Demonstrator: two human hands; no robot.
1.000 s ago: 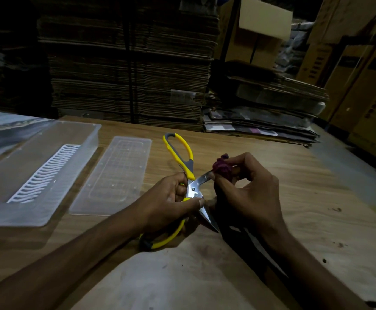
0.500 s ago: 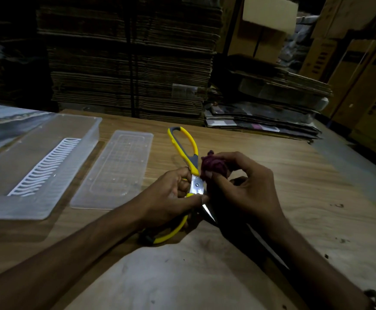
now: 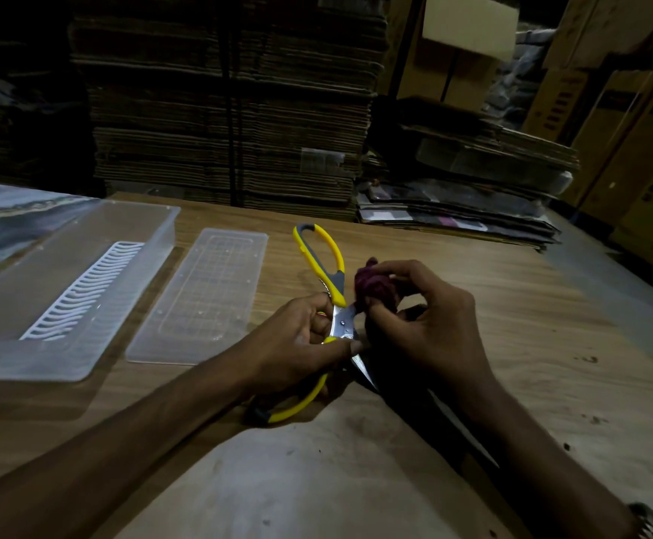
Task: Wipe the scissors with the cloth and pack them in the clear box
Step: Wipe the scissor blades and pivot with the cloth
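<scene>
Yellow-handled scissors (image 3: 326, 262) lie spread open over the wooden table, one handle loop pointing away, the other toward me. My left hand (image 3: 297, 344) grips them at the pivot. My right hand (image 3: 429, 328) pinches a bunched dark red cloth (image 3: 373, 285) against the blade beside the pivot. One blade tip pokes out below my hands; the other blade is hidden by the cloth. The clear box (image 3: 64, 289) with a white slotted insert stands open at the left, and its clear lid (image 3: 204, 297) lies flat beside it.
The wooden table (image 3: 550, 344) runs to the right, with a pale worn patch near me. Tall stacks of flattened cardboard (image 3: 231, 110) rise behind the table. Brown cartons (image 3: 628, 149) and piled sheets stand at the back right.
The cloth in my right hand has slid along the blade toward the pivot. The scissors have swung a little more upright in my left hand.
</scene>
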